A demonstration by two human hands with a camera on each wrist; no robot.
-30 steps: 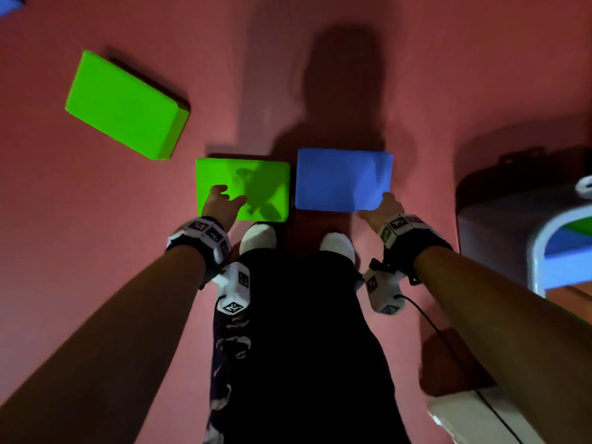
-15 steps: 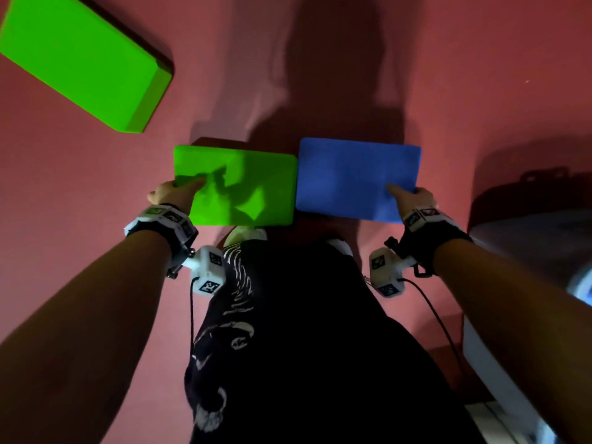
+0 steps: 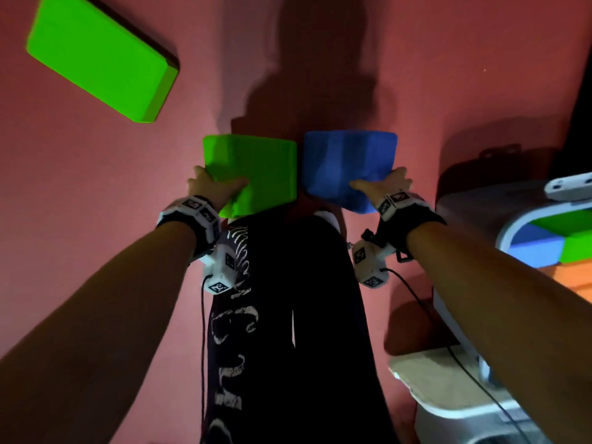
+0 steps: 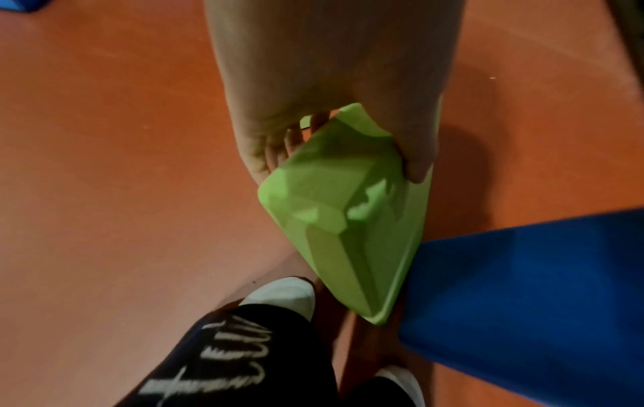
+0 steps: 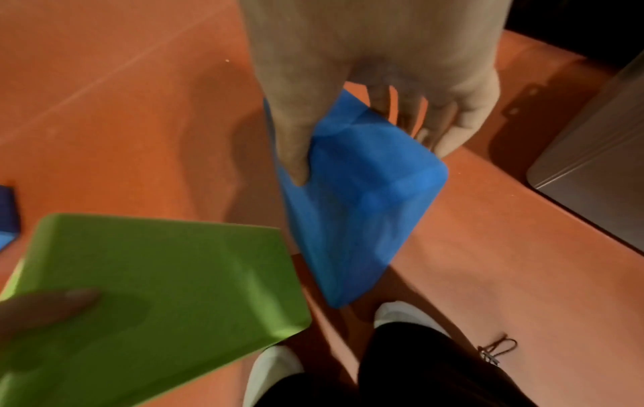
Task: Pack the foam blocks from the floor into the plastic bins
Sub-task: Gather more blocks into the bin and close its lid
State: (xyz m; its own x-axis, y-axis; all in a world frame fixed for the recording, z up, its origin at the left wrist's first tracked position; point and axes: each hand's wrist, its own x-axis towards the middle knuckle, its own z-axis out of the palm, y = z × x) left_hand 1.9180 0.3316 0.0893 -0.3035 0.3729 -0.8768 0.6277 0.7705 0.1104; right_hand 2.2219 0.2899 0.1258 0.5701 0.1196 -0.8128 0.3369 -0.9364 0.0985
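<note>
My left hand (image 3: 213,187) grips a green foam block (image 3: 253,174) by its near left corner, thumb on top and fingers underneath (image 4: 278,148). My right hand (image 3: 384,184) grips a blue foam block (image 3: 346,165) by its near right corner in the same way (image 5: 348,154). Both blocks are lifted off the floor, side by side above my feet. A second green block (image 3: 99,56) lies on the floor at the far left. A plastic bin (image 3: 519,232) at the right edge holds blue and green blocks.
The floor (image 3: 448,75) is reddish. My dark trousers (image 3: 288,315) and white shoes (image 4: 282,297) stand below the held blocks. A grey bin wall (image 5: 592,179) stands to the right, a pale bin rim (image 3: 448,389) at the lower right. Wrist-camera cables hang by my legs.
Both hands moved from resting on the blocks' near edges to gripping their outer corners, and the green and blue blocks have risen off the floor. The bin at the right has come back into view.
</note>
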